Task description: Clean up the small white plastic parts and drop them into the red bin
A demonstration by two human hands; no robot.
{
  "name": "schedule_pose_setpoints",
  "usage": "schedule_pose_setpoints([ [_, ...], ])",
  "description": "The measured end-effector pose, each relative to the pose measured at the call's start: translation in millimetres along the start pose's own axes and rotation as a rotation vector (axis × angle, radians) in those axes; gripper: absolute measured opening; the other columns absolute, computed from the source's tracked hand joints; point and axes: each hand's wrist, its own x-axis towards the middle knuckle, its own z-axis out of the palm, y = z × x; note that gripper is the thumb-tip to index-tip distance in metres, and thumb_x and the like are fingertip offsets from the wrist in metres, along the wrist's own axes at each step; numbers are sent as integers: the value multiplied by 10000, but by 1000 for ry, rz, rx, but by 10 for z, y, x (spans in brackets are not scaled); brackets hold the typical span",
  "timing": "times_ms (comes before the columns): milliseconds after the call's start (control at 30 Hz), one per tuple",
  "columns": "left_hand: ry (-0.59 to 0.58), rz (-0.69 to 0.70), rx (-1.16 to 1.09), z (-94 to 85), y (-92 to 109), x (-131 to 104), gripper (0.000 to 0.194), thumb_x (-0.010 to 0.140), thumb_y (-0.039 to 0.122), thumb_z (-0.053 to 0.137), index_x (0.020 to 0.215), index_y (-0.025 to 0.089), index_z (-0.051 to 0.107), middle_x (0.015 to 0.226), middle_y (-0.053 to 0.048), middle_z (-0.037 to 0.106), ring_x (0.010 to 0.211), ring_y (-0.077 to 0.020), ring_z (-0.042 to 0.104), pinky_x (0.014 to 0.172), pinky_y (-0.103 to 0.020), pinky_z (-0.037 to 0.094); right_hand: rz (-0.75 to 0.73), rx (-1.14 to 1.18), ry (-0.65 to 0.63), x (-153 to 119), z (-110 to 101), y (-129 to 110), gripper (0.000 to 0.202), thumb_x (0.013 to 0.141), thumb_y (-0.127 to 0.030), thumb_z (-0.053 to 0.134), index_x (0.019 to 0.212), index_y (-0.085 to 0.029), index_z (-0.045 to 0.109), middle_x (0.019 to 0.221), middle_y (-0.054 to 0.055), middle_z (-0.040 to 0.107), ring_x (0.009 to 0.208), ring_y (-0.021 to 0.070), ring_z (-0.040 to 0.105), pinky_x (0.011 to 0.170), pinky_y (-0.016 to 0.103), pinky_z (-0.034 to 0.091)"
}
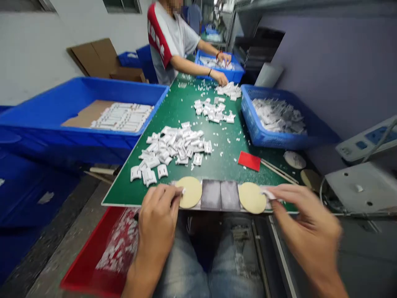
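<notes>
My left hand [159,211] is closed in a pinch on a small white piece [183,191], at the left edge of a round yellow pad [191,192]. A white plastic part [268,194] is pinched between the thumb and fingers of my right hand [305,219], beside a second yellow pad [252,198]. Two dark-edged grey squares [221,194] lie between the pads along the table's front edge. Beyond my left hand, a heap of white plastic parts [176,145] rests on the green table [223,165].
A red block [249,161] and thin sticks [279,171] lie right of centre. A blue basket [259,124] of white parts stands behind them. Left is a large blue bin [46,111]; below, a red bin [83,256]. A person [176,45] works at the far end.
</notes>
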Motion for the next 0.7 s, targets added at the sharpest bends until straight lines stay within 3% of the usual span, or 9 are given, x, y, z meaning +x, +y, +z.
schedule_pose_setpoints([
  [33, 11, 5, -1, 27, -7, -28, 80, 916, 199, 545, 898, 220, 620, 840, -24, 619, 820, -203, 537, 752, -325, 420, -37, -20, -80, -1, 117, 83, 140, 906, -254, 578, 1009, -263, 672, 1027, 49, 672, 928, 195, 635, 787, 336, 520],
  [133, 43, 19, -11, 123, -6, -67, 100, 910, 178, 543, 869, 228, 620, 809, -20, 610, 782, -203, 533, 719, -325, 412, -180, -177, -129, 19, 338, 324, 170, 932, -272, 539, 1034, -247, 673, 1025, 62, 675, 927, 208, 617, 827, 375, 500],
  [267, 70, -19, 31, 129, 73, -23, 142, 888, 123, 540, 844, 228, 626, 822, -23, 625, 780, -205, 549, 705, -321, 416, -255, -264, -117, 36, 391, 452, 208, 956, -330, 495, 1003, -238, 675, 978, 60, 689, 881, 207, 616, 783, 360, 496],
  [567, 61, -42, 46, 84, 167, -51, 149, 897, 120, 506, 825, 201, 608, 848, -32, 641, 797, -200, 562, 714, -322, 429, -154, -346, -54, -34, 497, 380, 317, 975, -424, 399, 928, -267, 670, 970, 20, 699, 762, 164, 660, 577, 269, 472],
  [667, 42, -63, 37, 54, 176, -45, 129, 896, 132, 514, 843, 200, 610, 869, -39, 646, 825, -205, 565, 739, -329, 432, -124, -262, -32, 42, 337, 157, 254, 970, -389, 429, 946, -275, 654, 939, 1, 701, 672, 151, 638, 537, 268, 441],
  [700, 30, -68, 33, 38, 176, -48, 120, 894, 136, 520, 848, 201, 611, 875, -41, 648, 834, -207, 565, 744, -328, 432, -117, -202, 7, 46, 241, 78, 222, 964, -374, 452, 1005, -276, 647, 963, 4, 700, 715, 155, 640, 591, 269, 455],
])
